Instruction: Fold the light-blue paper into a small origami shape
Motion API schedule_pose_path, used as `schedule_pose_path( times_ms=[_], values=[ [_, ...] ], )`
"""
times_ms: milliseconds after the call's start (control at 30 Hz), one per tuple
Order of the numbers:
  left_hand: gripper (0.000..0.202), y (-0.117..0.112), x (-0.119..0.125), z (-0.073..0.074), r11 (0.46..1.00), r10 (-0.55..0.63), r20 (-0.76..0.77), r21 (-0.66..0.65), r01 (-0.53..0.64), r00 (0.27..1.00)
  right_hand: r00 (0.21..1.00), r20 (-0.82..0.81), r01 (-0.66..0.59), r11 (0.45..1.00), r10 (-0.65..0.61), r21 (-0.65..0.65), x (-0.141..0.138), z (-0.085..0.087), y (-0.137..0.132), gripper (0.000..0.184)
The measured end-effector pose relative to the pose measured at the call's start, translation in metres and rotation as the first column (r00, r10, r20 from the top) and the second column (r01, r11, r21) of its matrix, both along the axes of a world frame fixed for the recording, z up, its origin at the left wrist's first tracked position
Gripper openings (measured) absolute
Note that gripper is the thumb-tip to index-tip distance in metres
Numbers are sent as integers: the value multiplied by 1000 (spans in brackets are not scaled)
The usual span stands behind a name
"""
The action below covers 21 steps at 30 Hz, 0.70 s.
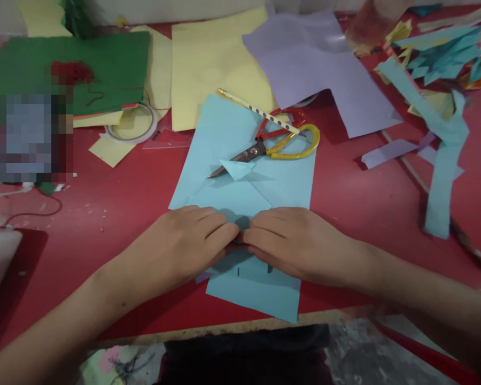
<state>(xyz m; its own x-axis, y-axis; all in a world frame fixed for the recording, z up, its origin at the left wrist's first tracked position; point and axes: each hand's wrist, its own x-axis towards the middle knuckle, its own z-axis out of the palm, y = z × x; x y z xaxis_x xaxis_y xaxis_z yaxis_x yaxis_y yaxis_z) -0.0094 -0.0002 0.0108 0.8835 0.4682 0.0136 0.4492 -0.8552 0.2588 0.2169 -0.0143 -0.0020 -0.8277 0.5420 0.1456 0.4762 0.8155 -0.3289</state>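
Light-blue paper (256, 294) lies near the front edge of the desk (344, 198), under the left hand (196, 235) and right hand (292, 235); their curled fingers nearly meet, though whether they pinch it is hidden. Uneven pressure could skew or crease it. Just beyond, a forward nudge might knock the small folded piece (236, 169) off the scissors (248, 154) or crumple it.

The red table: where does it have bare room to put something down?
The widest bare patch lies between the blue sheet and the stick, beyond the right forearm. A smaller one, near tiny scraps, lies between the tape roll and left forearm. The yellow sheet and purple sheet crowd the far side.
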Motion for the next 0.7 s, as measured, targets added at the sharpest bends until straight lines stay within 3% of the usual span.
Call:
schedule_pose_path(
  times_ms=[433, 700],
  values=[
    [17, 0, 3, 3, 999, -4, 24, 39, 3, 1000, 1000, 4, 12, 1000, -12, 14, 0, -1, -1, 18],
    [17, 1, 0, -4, 1000, -6, 23, 22, 5, 1000, 1000, -16, 16, 1000, -15, 17, 0, 0, -1, 18]
  ],
)
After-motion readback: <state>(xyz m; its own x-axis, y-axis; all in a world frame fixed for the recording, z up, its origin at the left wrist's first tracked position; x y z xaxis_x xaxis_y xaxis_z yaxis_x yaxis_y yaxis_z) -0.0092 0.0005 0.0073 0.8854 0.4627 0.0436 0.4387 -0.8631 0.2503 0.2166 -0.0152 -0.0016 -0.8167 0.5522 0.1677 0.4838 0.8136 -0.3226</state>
